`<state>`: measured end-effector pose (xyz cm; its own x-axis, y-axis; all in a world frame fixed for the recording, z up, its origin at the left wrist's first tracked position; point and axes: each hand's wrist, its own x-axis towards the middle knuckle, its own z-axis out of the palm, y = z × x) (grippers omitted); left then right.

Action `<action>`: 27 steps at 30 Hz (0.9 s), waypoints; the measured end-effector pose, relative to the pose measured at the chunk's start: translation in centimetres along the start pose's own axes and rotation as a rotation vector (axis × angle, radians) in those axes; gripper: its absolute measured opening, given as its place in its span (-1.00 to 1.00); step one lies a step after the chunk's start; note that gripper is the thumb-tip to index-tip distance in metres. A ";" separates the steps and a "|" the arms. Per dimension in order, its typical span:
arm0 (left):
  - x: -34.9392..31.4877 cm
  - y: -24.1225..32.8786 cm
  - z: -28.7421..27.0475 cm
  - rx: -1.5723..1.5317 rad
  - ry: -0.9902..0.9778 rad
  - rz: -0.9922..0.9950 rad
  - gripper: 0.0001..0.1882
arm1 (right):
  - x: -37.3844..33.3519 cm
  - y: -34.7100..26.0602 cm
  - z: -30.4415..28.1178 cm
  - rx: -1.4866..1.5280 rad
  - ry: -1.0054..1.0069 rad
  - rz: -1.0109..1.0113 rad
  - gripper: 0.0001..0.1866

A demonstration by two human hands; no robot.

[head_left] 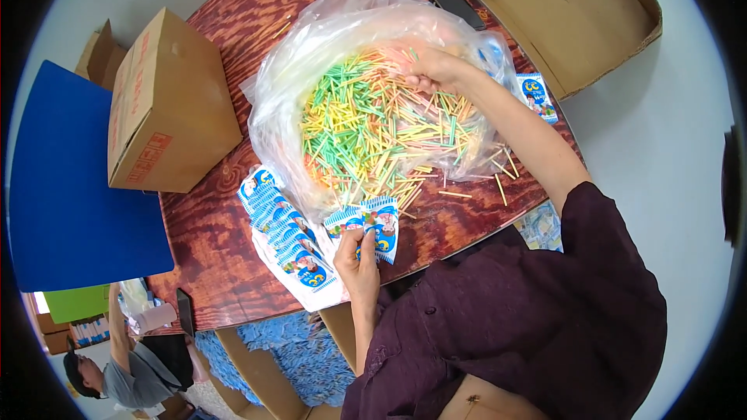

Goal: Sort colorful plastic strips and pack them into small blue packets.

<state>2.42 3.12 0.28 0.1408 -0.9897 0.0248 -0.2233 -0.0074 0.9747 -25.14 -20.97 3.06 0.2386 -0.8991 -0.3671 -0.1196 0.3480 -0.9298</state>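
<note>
Two packets [383, 224] lie pinched between the left fingers [348, 244].

Brown carton [183, 101] on wood-grained table [204, 264], blue panel [82, 179] beside.

Red lettering marks the cardboard box [173, 109] at ten o'clock. Yellow characters on blue label a row of packets [286, 229] at eight, a held pair [384, 225] at six, a single packet [537, 98] at two.

Whether the right hand [436, 71] grips sticks [342, 120] is unclear; the top edge crops the open carton [572, 8].
</note>
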 end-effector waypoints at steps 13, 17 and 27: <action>1.2 1.2 1.4 -0.602 0.043 -0.239 -0.93 | -2.4 4.3 -0.3 0.206 -0.140 0.114 -0.74; 1.3 0.4 1.8 -0.641 0.023 -0.258 -0.93 | -2.8 3.9 -0.2 0.235 0.012 -0.031 -0.70; 2.3 2.0 3.1 -0.698 0.026 -0.251 -0.92 | -5.9 4.3 0.7 0.454 -0.152 -0.146 -0.79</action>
<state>-0.74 0.35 1.64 0.1319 -0.9664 -0.2208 0.4825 -0.1320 0.8659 -26.43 -14.01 1.16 0.3636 -0.9098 -0.2000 0.3492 0.3321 -0.8762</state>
